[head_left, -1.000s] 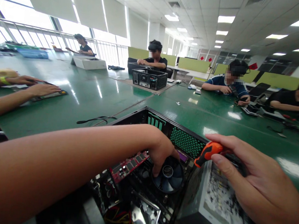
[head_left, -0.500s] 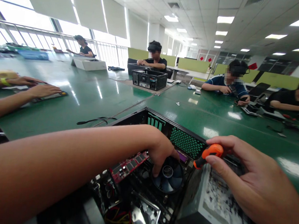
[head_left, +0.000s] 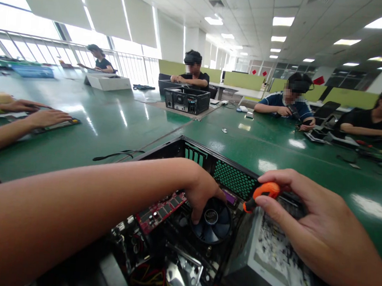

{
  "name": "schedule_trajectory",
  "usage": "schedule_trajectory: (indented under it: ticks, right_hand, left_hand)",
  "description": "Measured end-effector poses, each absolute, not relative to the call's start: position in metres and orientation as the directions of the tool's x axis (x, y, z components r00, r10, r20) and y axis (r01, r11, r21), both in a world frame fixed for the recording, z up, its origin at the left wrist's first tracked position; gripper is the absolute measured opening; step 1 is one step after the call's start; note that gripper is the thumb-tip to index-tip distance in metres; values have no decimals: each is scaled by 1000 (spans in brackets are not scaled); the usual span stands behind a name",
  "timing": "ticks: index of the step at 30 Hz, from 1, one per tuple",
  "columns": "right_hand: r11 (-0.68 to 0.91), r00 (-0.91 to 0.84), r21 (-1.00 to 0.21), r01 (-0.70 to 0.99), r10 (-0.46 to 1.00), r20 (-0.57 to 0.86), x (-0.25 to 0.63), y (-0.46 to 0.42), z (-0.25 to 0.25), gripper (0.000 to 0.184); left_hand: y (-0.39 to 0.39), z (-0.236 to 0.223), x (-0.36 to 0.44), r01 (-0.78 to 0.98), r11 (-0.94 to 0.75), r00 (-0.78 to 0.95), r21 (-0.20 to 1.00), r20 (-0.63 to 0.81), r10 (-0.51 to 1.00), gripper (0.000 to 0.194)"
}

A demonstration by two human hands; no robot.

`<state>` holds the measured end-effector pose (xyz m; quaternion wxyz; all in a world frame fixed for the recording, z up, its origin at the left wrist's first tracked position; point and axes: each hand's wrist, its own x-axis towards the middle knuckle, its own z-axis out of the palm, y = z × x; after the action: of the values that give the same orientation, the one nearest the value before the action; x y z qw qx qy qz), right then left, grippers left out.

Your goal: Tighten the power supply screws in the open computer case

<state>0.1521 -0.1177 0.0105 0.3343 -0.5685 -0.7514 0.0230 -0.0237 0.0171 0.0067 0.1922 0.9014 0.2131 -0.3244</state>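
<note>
My left hand (head_left: 203,194) reaches into an open computer case (head_left: 181,144). Its thumb and fingers are closed around the edge of a black cooling fan (head_left: 215,233) that has a round label at its hub. In my right hand (head_left: 311,214) is an orange and black screwdriver (head_left: 267,191), pinched between thumb and fingers with its handle tilted. The screwdriver's shaft and tip are not visible. Just below that hand lies a grey metal power supply (head_left: 250,271) with a pale label. A red circuit board (head_left: 160,213) stands left of the fan, partly behind my forearm.
Coloured cables (head_left: 149,276) and a shiny metal bracket (head_left: 182,272) fill the near part of the case. A thin black cable (head_left: 115,155) lies on the green table (head_left: 145,130). Across it, co-workers sit near another computer case (head_left: 186,100); another person's hands (head_left: 52,116) rest at left.
The view has turned slightly, so everything sits a little further left. Both hands keep nearly the same hold on the fan and the screwdriver.
</note>
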Motion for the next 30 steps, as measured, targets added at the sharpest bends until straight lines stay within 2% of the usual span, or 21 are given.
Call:
schedule_trajectory:
  ticks: [4, 11, 20, 26, 30]
  right_hand:
    - [369, -147, -410, 834, 865, 480, 153, -117, 10, 19]
    - [379, -171, -417, 827, 874, 455, 155, -117, 8, 32]
    - [354, -130, -395, 848, 860, 493, 153, -117, 10, 21]
    - [353, -147, -394, 849, 873, 465, 155, -117, 6, 32]
    - [344, -140, -409, 845, 881, 452, 156, -118, 7, 32]
  left_hand:
    - [17, 7, -23, 540, -811, 697, 227, -660, 279, 97]
    - [15, 11, -22, 576, -783, 689, 234, -654, 312, 95]
    - [17, 8, -22, 589, -775, 686, 229, -649, 330, 97]
    - [16, 9, -23, 566, -794, 693, 220, -649, 315, 97]
    - [15, 10, -22, 551, -806, 695, 216, -653, 300, 96]
